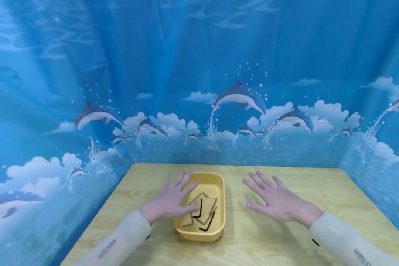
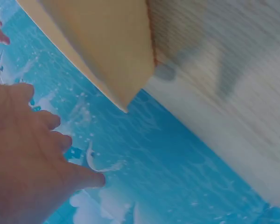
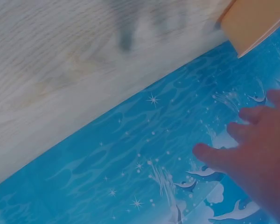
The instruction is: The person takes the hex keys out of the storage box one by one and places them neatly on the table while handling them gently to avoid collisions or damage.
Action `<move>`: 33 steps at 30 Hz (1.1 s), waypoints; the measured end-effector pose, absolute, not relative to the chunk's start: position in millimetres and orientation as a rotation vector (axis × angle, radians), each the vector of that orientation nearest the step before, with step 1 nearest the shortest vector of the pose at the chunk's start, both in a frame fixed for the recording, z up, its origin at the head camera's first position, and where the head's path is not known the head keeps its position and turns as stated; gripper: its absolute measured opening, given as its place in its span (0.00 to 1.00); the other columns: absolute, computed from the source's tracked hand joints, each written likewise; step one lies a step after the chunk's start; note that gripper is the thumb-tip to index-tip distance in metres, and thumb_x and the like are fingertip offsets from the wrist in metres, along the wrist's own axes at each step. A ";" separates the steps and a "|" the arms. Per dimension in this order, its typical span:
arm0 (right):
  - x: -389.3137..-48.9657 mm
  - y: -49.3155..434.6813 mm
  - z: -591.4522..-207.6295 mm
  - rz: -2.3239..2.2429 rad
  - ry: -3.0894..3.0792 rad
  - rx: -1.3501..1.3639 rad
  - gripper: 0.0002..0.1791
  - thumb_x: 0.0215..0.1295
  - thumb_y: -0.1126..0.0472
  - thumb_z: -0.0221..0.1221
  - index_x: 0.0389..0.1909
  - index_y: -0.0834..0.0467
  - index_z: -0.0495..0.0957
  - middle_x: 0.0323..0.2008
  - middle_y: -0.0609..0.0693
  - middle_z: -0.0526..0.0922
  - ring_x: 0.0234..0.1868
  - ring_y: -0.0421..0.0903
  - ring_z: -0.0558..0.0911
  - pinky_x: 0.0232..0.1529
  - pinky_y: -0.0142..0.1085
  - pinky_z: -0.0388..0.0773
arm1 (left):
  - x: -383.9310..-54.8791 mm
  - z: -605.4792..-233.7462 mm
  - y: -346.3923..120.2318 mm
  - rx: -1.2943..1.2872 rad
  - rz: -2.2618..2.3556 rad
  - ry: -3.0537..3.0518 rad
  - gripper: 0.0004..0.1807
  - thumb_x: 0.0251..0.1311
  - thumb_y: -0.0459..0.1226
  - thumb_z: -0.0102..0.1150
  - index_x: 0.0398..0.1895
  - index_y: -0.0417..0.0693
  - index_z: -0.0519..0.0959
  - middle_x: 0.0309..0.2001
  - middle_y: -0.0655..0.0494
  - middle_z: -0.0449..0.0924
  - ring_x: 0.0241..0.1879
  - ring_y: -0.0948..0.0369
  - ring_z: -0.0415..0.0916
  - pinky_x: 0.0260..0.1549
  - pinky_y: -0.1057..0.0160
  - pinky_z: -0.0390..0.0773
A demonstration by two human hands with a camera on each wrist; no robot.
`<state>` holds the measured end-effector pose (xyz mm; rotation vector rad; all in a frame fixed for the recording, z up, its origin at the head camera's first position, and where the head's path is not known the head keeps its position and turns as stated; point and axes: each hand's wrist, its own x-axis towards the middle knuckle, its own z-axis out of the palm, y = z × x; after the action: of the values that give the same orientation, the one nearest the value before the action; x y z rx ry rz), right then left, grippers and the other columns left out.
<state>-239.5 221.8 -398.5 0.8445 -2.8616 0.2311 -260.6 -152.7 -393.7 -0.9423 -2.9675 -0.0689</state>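
Observation:
In the head view a yellow rectangular tub (image 1: 212, 236) stands on the table, holding several L-shaped hex keys, some silvery and some black, such as one black hex key (image 1: 208, 224). My left hand (image 1: 171, 201), fingers spread, hovers over the tub's left side and hides part of it. My right hand (image 1: 279, 199) is held above the table to the right of the tub, fingers spread and holding nothing. The left wrist view shows the left hand (image 2: 32, 149) beside the tub's side wall (image 2: 107, 46). In the right wrist view the right hand (image 3: 256, 144) is apart from the tub (image 3: 254, 23).
The wooden table (image 1: 252, 240) has its far edge against a blue curtain (image 1: 199, 55) printed with dolphins and clouds. The same curtain runs along the left and right sides. Hand shadows fall on the tabletop.

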 end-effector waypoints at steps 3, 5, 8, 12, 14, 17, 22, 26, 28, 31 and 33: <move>-242.7 223.3 -396.9 0.205 -2.846 0.846 0.42 0.70 0.28 0.46 0.78 0.47 0.58 0.76 0.55 0.61 0.75 0.59 0.64 0.64 0.68 0.62 | -264.8 -393.7 -159.1 -0.851 -0.116 -2.943 0.44 0.68 0.64 0.49 0.79 0.54 0.55 0.79 0.45 0.51 0.78 0.45 0.50 0.72 0.34 0.48; -244.3 224.6 -395.4 0.191 -2.841 0.859 0.39 0.70 0.31 0.49 0.73 0.50 0.66 0.72 0.56 0.69 0.70 0.60 0.71 0.60 0.65 0.70 | -268.2 -394.8 -163.1 -0.763 -0.187 -2.935 0.39 0.69 0.56 0.55 0.76 0.45 0.62 0.74 0.41 0.63 0.74 0.44 0.61 0.70 0.38 0.59; -246.0 226.3 -394.0 0.202 -2.855 0.887 0.31 0.71 0.36 0.54 0.64 0.52 0.77 0.63 0.55 0.79 0.62 0.58 0.79 0.57 0.60 0.75 | -272.7 -398.3 -169.0 -0.629 -0.306 -2.929 0.32 0.69 0.48 0.57 0.70 0.39 0.68 0.67 0.40 0.73 0.67 0.44 0.71 0.65 0.43 0.70; -247.3 226.8 -390.7 0.228 -2.888 0.890 0.21 0.69 0.46 0.61 0.56 0.52 0.82 0.54 0.50 0.85 0.54 0.53 0.84 0.53 0.53 0.80 | -278.4 -401.3 -172.8 -0.480 -0.463 -2.959 0.27 0.69 0.46 0.57 0.66 0.41 0.73 0.59 0.43 0.80 0.58 0.47 0.79 0.57 0.45 0.77; -247.4 226.5 -388.5 0.231 -2.913 0.875 0.19 0.69 0.48 0.62 0.55 0.52 0.82 0.52 0.50 0.86 0.53 0.51 0.84 0.52 0.52 0.81 | -282.6 -403.2 -173.1 -0.416 -0.533 -2.990 0.26 0.69 0.47 0.57 0.64 0.42 0.76 0.53 0.46 0.84 0.50 0.51 0.82 0.50 0.48 0.81; -247.6 225.7 -387.5 0.233 -2.933 0.856 0.17 0.68 0.50 0.63 0.54 0.51 0.83 0.52 0.49 0.86 0.53 0.51 0.84 0.52 0.51 0.81 | -287.7 -407.7 -174.2 -0.333 -0.617 -3.036 0.24 0.68 0.50 0.57 0.57 0.44 0.80 0.42 0.52 0.86 0.38 0.58 0.82 0.40 0.53 0.82; -246.7 221.6 -391.7 0.251 -2.959 0.895 0.17 0.69 0.48 0.62 0.54 0.51 0.83 0.51 0.48 0.86 0.54 0.50 0.84 0.53 0.50 0.81 | -285.3 -418.7 -176.9 -0.301 -0.654 -3.113 0.18 0.68 0.53 0.58 0.34 0.49 0.83 0.26 0.58 0.80 0.25 0.61 0.76 0.27 0.59 0.77; -245.1 217.0 -394.9 0.272 -2.983 0.926 0.18 0.69 0.48 0.61 0.55 0.51 0.83 0.52 0.47 0.86 0.53 0.49 0.85 0.52 0.49 0.81 | -278.3 -424.3 -176.9 -0.327 -0.596 -3.144 0.19 0.69 0.51 0.56 0.22 0.53 0.77 0.19 0.59 0.74 0.20 0.61 0.70 0.21 0.61 0.69; -244.2 215.7 -393.8 0.291 -2.992 0.912 0.18 0.69 0.49 0.62 0.55 0.52 0.83 0.52 0.47 0.87 0.53 0.49 0.85 0.52 0.49 0.81 | -276.7 -424.8 -175.0 -0.344 -0.588 -3.139 0.20 0.71 0.49 0.54 0.19 0.53 0.75 0.18 0.58 0.73 0.18 0.61 0.68 0.20 0.62 0.68; -242.9 214.7 -390.6 0.305 -3.000 0.877 0.17 0.69 0.49 0.62 0.54 0.51 0.83 0.51 0.46 0.87 0.53 0.49 0.85 0.52 0.49 0.81 | -276.6 -424.3 -170.8 -0.376 -0.577 -3.128 0.21 0.72 0.46 0.51 0.18 0.54 0.72 0.17 0.58 0.71 0.17 0.61 0.66 0.20 0.62 0.67; -242.3 214.4 -389.3 0.307 -2.994 0.882 0.17 0.69 0.49 0.62 0.54 0.51 0.83 0.51 0.47 0.87 0.52 0.49 0.85 0.52 0.49 0.81 | -277.2 -424.5 -168.6 -0.395 -0.564 -3.112 0.21 0.72 0.45 0.50 0.17 0.53 0.71 0.17 0.58 0.71 0.17 0.61 0.66 0.20 0.61 0.67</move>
<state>-242.3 214.4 -389.3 0.8825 -2.9936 0.3074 -277.2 -168.6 -424.5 -0.3949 -3.1121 -0.5640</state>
